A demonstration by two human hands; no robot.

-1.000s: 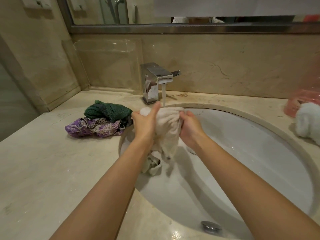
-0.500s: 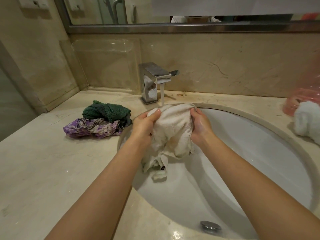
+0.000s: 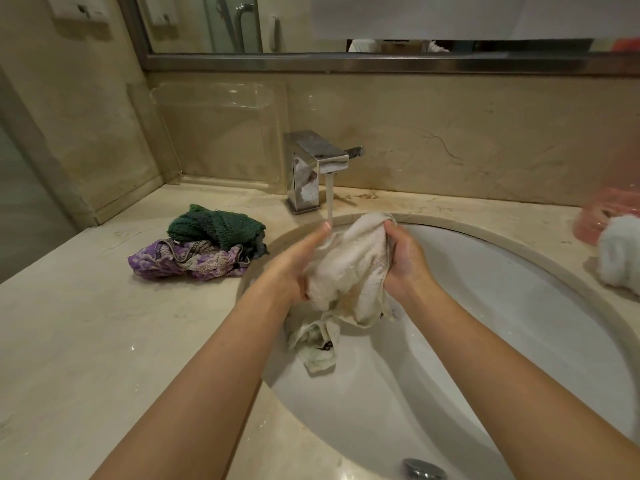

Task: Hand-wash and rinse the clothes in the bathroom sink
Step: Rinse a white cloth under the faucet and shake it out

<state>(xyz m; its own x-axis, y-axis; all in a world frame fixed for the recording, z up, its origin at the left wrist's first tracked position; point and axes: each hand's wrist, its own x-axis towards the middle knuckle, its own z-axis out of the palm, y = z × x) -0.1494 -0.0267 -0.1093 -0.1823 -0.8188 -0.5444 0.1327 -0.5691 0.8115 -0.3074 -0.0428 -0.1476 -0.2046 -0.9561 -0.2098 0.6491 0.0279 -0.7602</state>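
From the head camera, a big white sink sits in a shiny cream stone counter. The wall behind is the same cream stone, and a mirror with a metal edge hangs above it. A square silver tap stands at the back of the sink, and water runs down from it. Both hands hold a wet cream cloth over the sink, right under the water. The left hand presses against the cloth's left side with its fingers straight. The right hand has its fingers curled tight around the cloth's right side. A bit of the cloth hangs down into the sink. On the counter to the left lie a green cloth and a purple cloth, touching each other. On the right are a white towel and a pink tub. A metal plug sits at the near edge.
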